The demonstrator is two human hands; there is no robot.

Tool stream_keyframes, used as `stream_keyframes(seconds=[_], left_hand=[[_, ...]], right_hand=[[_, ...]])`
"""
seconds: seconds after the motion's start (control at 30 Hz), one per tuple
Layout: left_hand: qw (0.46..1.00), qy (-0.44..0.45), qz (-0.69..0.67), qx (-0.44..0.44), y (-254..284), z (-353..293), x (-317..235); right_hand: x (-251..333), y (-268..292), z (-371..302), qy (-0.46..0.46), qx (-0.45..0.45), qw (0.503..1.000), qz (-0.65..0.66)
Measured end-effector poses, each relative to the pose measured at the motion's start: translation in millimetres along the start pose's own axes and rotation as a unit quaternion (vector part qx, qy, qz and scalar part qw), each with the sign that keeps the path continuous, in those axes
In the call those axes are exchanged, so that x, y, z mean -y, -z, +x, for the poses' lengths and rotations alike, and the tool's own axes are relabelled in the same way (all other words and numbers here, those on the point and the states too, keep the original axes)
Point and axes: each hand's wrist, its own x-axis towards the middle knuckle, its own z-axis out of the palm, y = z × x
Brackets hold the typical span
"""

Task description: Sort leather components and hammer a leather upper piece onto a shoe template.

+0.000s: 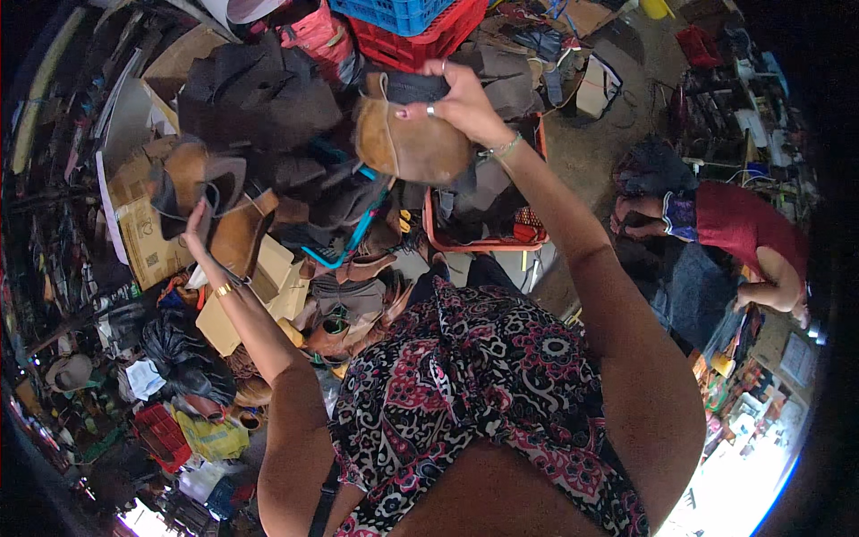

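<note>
My right hand (465, 112) is raised ahead of me, its fingers closed on a tan leather boot upper (416, 139) with a dark elastic panel at its top. Out to the left, my left hand (197, 224) grips more boot uppers (240, 237), tan and dark brown, which fan out around the fingers. How many it holds I cannot tell, since they overlap and blur. Beyond both hands lies a heap of dark brown pieces (259, 94). Below the raised upper stands an orange-red basket (541, 148) with dark pieces in it.
A blue crate (398, 16) sits on a red crate (385, 45) at the far side. The teal crate (335, 259) stands between my arms, near a cardboard box (148, 237). Shoes and bags crowd the left. A person in red (747, 219) bends over at the right.
</note>
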Motion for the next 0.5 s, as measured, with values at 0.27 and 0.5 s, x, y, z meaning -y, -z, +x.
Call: stream_keyframes(seconds=[0.27,0.5], left_hand=[[0.961,-0.136,-0.138,0.197,0,14,-86],[0.771,0.127,-0.466,0.416,-19,2,-43]], right_hand=[[92,14,72,0.075,-0.149,0.926,0.339],[89,-19,68,0.056,-0.199,0.892,0.402]])
